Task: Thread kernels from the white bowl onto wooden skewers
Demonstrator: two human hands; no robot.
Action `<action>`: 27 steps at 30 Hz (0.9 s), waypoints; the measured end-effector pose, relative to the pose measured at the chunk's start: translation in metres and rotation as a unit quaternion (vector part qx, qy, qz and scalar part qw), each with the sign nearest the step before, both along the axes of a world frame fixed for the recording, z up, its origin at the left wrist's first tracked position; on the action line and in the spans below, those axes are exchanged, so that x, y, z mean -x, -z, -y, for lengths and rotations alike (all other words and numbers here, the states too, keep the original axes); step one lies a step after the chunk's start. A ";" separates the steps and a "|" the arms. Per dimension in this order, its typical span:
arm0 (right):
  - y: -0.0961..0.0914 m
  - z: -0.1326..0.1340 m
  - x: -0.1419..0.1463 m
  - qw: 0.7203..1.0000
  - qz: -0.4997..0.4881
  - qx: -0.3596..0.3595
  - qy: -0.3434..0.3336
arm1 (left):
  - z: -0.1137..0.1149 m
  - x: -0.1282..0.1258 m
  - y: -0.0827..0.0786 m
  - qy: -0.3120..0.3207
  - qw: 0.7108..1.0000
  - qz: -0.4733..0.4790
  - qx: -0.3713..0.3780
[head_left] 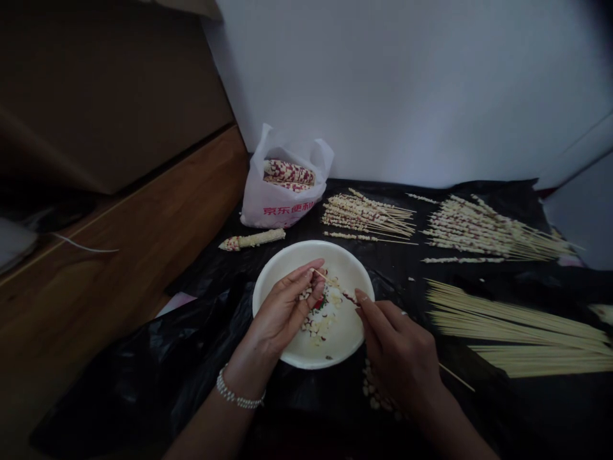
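Note:
My left hand point(285, 306) is over the white bowl point(353, 345), its fingers curled round some corn kernels point(305, 294). Thumb and forefinger pinch a kernel at the bare tip of a thin wooden skewer point(457, 377). At the bowl's right edge, my right hand point(402, 338) is closed on that skewer. Several red-and-white kernels are threaded on it beside my right fingertips, and its tail sticks out behind the hand. Loose kernels point(316, 329) lie in the bowl over a red and green print, partly hidden by my left hand.
Behind the bowl are a plastic bag point(258, 204) of corn cobs and a mostly stripped cob point(261, 239). Two piles of filled skewers point(364, 214) lie at the back right, with bare skewers point(517, 326) nearer. Black plastic sheeting point(191, 358) covers the surface; more kernels point(376, 390) lie below the bowl.

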State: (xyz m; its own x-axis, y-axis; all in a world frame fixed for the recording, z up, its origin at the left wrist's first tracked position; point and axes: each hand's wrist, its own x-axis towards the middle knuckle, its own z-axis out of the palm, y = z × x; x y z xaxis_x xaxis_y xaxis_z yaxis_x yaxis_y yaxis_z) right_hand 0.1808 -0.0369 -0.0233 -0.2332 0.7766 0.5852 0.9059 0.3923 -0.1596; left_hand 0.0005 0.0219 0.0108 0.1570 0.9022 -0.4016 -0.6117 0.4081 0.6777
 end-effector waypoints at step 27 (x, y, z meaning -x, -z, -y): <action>-0.003 0.002 0.000 0.999 -0.027 -0.024 -0.019 | -0.004 0.002 0.002 -0.091 0.994 0.040 0.055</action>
